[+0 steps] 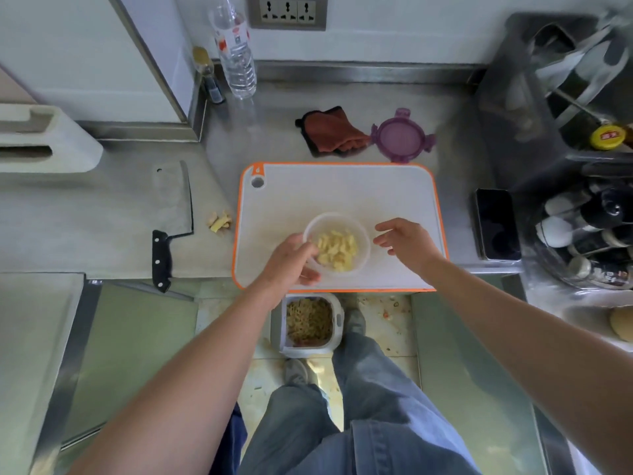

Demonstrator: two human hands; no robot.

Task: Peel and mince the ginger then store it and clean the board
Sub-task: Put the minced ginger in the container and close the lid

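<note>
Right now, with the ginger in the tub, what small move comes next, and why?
Probably send the free right hand to the purple lid behind the board. The left hand holds the tub, the ginger is inside, and it stands uncovered.

An orange-rimmed white plastic cutting board (342, 193) lies on the grey steel worktop (102, 234), at its front edge. On the board's near half stands a clear round plastic container (363, 234) with pale chopped ginger pieces (337, 250) in it. Behind the board lie a rust-brown folded cloth (334, 132) and, just right of it, a purple round plastic lid (401, 136). Left of the board lie small ginger peel scraps (220, 221), and further left a black-handled steel cleaver (173, 207). A dark flat phone (496, 222) lies right of the board. On the floor before the worktop stands a white open waste bin (337, 320).
</note>
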